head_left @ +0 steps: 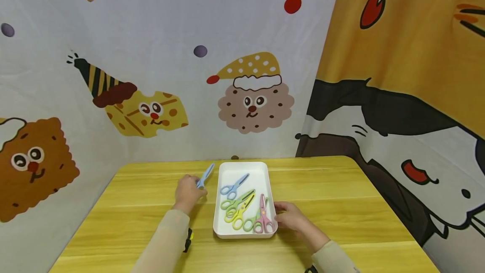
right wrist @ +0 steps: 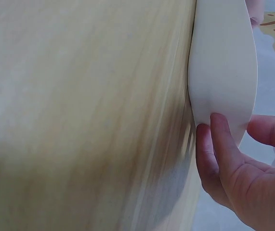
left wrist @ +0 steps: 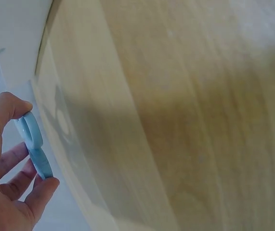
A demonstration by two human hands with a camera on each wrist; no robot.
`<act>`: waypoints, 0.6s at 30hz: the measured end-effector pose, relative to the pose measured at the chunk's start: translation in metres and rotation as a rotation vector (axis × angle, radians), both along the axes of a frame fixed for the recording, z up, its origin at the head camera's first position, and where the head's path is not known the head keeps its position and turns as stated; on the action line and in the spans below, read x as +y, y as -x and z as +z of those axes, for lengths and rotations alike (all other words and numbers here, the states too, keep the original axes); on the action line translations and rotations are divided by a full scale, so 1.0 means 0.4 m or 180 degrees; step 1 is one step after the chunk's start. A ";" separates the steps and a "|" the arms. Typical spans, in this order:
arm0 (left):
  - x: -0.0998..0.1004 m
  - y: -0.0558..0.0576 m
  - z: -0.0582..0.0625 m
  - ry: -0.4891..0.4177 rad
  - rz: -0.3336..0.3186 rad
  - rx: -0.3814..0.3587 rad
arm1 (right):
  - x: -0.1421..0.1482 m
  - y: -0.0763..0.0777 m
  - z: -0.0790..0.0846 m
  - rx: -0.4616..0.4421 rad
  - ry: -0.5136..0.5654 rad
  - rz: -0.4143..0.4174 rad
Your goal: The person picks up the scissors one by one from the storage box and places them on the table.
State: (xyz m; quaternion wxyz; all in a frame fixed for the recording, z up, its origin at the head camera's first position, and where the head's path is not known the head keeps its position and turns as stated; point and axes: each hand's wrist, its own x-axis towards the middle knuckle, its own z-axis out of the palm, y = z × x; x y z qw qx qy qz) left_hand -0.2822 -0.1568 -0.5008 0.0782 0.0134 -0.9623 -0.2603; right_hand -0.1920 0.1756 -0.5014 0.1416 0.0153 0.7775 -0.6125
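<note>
My left hand [head_left: 187, 193] holds a pair of blue scissors [head_left: 206, 175] by the handles, beside the tray's left side. The scissors' blades point up and away. In the left wrist view, thumb and fingers pinch the light blue handle loops [left wrist: 35, 137] above the table. My right hand [head_left: 293, 219] grips the near right edge of a white tray [head_left: 242, 236], fingers on the outer wall [right wrist: 224, 62] and thumb at the rim. Inside the tray lie blue scissors [head_left: 234, 187], yellow scissors [head_left: 241, 213], pink scissors [head_left: 263, 218] and green scissors [head_left: 235, 200]; more green scissors [head_left: 248, 223] are partly hidden under the pink ones.
The tray stands on a yellow wood-grain table [head_left: 322, 188], near its far edge. Behind the table hangs a pale cloth [head_left: 159, 33] printed with cartoon figures, and an orange and black printed part [head_left: 409, 75] is on the right.
</note>
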 end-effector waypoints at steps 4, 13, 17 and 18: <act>-0.003 -0.004 -0.003 0.0053 0.0004 -0.0039 | 0.000 0.003 -0.002 -0.0001 -0.0032 -0.0026; -0.007 -0.006 -0.020 0.0070 0.0041 -0.0278 | -0.001 0.002 0.000 -0.0016 -0.0042 -0.0021; -0.005 -0.007 -0.027 0.0012 0.0038 -0.0355 | 0.000 0.001 0.003 -0.0030 -0.0042 0.0010; -0.004 -0.008 -0.028 0.0019 0.0033 -0.0370 | 0.000 0.000 0.004 -0.0037 -0.0038 0.0010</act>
